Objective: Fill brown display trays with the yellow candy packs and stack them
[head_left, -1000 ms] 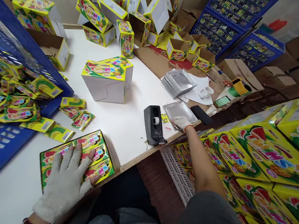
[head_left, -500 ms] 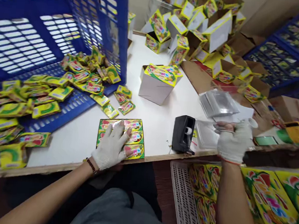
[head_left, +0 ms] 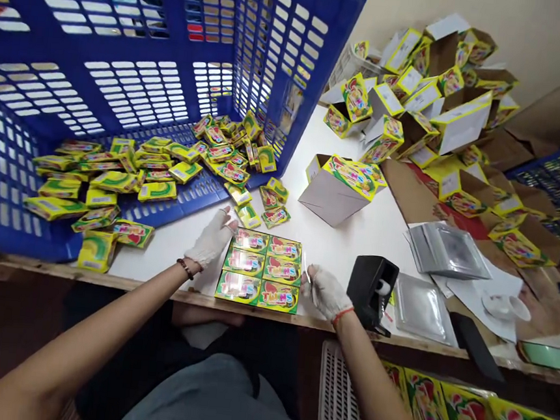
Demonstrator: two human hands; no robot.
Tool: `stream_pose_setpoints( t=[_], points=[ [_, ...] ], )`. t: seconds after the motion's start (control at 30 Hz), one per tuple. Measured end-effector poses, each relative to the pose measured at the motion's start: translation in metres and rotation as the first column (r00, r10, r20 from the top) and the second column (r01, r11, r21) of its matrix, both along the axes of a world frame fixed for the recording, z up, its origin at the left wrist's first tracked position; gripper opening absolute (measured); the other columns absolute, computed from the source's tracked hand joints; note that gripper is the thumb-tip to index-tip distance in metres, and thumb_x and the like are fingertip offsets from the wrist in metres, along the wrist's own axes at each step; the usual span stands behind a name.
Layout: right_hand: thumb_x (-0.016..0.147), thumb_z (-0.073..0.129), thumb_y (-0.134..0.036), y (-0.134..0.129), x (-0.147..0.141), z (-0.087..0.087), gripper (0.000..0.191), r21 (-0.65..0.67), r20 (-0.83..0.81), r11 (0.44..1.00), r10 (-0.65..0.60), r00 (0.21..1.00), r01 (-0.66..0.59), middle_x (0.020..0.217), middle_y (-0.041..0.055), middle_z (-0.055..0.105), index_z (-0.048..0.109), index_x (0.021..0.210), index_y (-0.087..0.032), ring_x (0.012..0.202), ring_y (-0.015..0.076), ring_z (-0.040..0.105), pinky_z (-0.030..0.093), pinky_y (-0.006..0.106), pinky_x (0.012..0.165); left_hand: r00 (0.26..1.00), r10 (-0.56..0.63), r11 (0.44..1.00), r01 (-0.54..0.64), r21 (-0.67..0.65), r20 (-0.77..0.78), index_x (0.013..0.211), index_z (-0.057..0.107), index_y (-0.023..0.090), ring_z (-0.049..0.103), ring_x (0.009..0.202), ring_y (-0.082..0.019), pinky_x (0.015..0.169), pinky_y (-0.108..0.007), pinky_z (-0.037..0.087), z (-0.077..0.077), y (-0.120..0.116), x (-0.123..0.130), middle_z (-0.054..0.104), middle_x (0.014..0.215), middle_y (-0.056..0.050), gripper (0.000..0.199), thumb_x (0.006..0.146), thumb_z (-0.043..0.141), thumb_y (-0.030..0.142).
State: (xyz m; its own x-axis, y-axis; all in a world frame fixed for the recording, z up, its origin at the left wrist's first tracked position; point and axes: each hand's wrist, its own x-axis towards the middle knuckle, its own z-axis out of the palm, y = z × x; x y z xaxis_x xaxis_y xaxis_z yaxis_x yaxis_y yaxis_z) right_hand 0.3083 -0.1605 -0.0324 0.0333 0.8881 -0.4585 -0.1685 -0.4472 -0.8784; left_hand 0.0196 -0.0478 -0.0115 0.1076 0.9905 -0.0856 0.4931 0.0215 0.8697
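Note:
Six yellow-green packs marked TWINS lie in two columns in a shallow tray [head_left: 262, 270] at the table's front edge. Bright glare lies over the packs. Beside the tray's upper left corner is my left hand [head_left: 211, 237], in a white glove with bare fingertips, its fingers bent together. At the tray's right side my gloved right hand [head_left: 326, 291] pinches something thin and pale that I cannot make out. A black tape dispenser [head_left: 372, 290] stands just right of that hand. Clear plastic covers [head_left: 423, 307] lie beyond it, with another stack [head_left: 448, 249] behind.
A tipped blue crate [head_left: 176, 50] holds many small packs [head_left: 116, 179], and several lie loose [head_left: 274, 216] by its edge. An upright carton [head_left: 337, 199] stands mid-table, cartons pile at the back right [head_left: 431, 99]. A black flat object [head_left: 476, 348] overhangs the front edge; a white crate [head_left: 342, 398] is below.
My right hand has moved left from the plastic covers to the tray's right side. My left hand has lifted off the packs to the tray's upper left corner. The view has shifted left.

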Motion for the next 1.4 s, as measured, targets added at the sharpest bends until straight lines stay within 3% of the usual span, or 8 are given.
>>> stream_pose_setpoints(
  t=[0.23, 0.4, 0.5, 0.63, 0.77, 0.83, 1.27, 1.4],
  points=[
    [0.076, 0.058, -0.063, -0.041, -0.022, -0.006, 0.040, 0.009, 0.150, 1.000, -0.028, 0.988, 0.026, 0.055, -0.0046, 0.050, 0.046, 0.077, -0.025, 0.044, 0.0127, 0.046, 0.038, 0.025, 0.043, 0.973, -0.118, 0.993, 0.114, -0.034, -0.199, 0.093, 0.070, 0.018, 0.062, 0.081, -0.022, 0.071, -0.031, 0.046, 0.002, 0.018, 0.018, 0.070, 0.083, -0.005, 0.033, 0.085, 0.046, 0.040],
    [0.075, 0.066, -0.051, -0.050, -0.025, -0.002, 0.046, 0.133, 0.361, 0.988, -0.120, 0.925, 0.076, 0.056, -0.0084, 0.046, 0.056, 0.108, -0.022, 0.050, 0.0150, 0.050, 0.043, 0.027, 0.050, 0.932, -0.131, 0.984, 0.164, 0.073, -0.337, 0.078, 0.066, 0.020, 0.060, 0.083, -0.022, 0.070, -0.031, 0.039, 0.006, 0.016, 0.016, 0.070, 0.087, -0.007, 0.031, 0.086, 0.044, 0.041],
    [0.078, 0.060, -0.052, -0.057, -0.027, -0.001, 0.047, 0.054, 0.358, 0.998, -0.047, 0.932, 0.029, 0.061, -0.0049, 0.053, 0.062, 0.112, -0.019, 0.052, 0.0149, 0.053, 0.043, 0.027, 0.050, 0.889, -0.163, 0.975, 0.211, 0.067, -0.428, 0.075, 0.064, 0.020, 0.059, 0.081, -0.022, 0.069, -0.031, 0.038, 0.013, 0.018, 0.013, 0.069, 0.085, -0.007, 0.033, 0.089, 0.042, 0.039],
    [0.082, 0.054, -0.051, -0.066, -0.029, 0.000, 0.048, -0.005, 0.360, 1.000, -0.011, 0.933, 0.014, 0.074, -0.0008, 0.062, 0.066, 0.116, -0.017, 0.058, 0.0139, 0.057, 0.044, 0.025, 0.052, 0.700, -0.262, 0.910, 0.408, 0.071, -0.665, 0.083, 0.067, 0.019, 0.060, 0.084, -0.022, 0.069, -0.032, 0.038, 0.029, 0.018, 0.031, 0.067, 0.089, -0.008, 0.023, 0.089, 0.046, 0.027],
    [0.083, 0.052, -0.047, -0.067, -0.030, 0.001, 0.040, 0.016, 0.434, 1.000, 0.002, 0.901, -0.010, 0.065, -0.0022, 0.058, 0.069, 0.105, -0.018, 0.058, 0.0145, 0.058, 0.045, 0.026, 0.055, 0.431, -0.443, 0.591, 0.800, 0.105, -0.786, 0.107, 0.066, 0.021, 0.060, 0.097, -0.024, 0.083, -0.038, 0.042, 0.035, 0.001, 0.085, 0.066, 0.106, -0.010, 0.025, 0.090, 0.049, 0.015],
    [0.083, 0.052, -0.046, -0.067, -0.031, 0.002, 0.036, 0.030, 0.447, 1.000, -0.011, 0.894, -0.003, 0.063, -0.0027, 0.056, 0.068, 0.098, -0.018, 0.056, 0.0143, 0.057, 0.044, 0.026, 0.054, 0.394, -0.467, 0.509, 0.852, 0.124, -0.792, 0.116, 0.063, 0.022, 0.059, 0.104, -0.027, 0.093, -0.045, 0.040, 0.033, -0.010, 0.111, 0.064, 0.115, -0.011, 0.028, 0.092, 0.051, 0.017],
    [0.061, 0.073, -0.051, -0.086, -0.048, -0.009, 0.053, -0.128, -0.017, 0.944, -0.308, 0.951, 0.303, 0.069, -0.0020, 0.062, 0.057, 0.099, -0.018, 0.054, 0.0116, 0.061, 0.048, 0.022, 0.047, 0.396, -0.426, 0.479, 0.862, 0.169, -0.813, 0.135, 0.059, 0.024, 0.049, 0.118, -0.036, 0.102, -0.056, 0.030, 0.023, -0.027, 0.126, 0.052, 0.140, -0.014, 0.057, 0.090, 0.052, 0.059],
    [0.065, 0.071, -0.052, -0.094, -0.038, -0.008, 0.047, -0.113, 0.045, 0.961, -0.249, 0.967, 0.253, 0.069, -0.0006, 0.062, 0.059, 0.095, -0.017, 0.056, 0.0139, 0.063, 0.047, 0.023, 0.048, 0.389, -0.414, 0.474, 0.864, 0.171, -0.823, 0.138, 0.056, 0.023, 0.047, 0.121, -0.038, 0.106, -0.056, 0.026, 0.026, -0.030, 0.127, 0.049, 0.141, -0.015, 0.077, 0.080, 0.060, 0.072]
  ],
)
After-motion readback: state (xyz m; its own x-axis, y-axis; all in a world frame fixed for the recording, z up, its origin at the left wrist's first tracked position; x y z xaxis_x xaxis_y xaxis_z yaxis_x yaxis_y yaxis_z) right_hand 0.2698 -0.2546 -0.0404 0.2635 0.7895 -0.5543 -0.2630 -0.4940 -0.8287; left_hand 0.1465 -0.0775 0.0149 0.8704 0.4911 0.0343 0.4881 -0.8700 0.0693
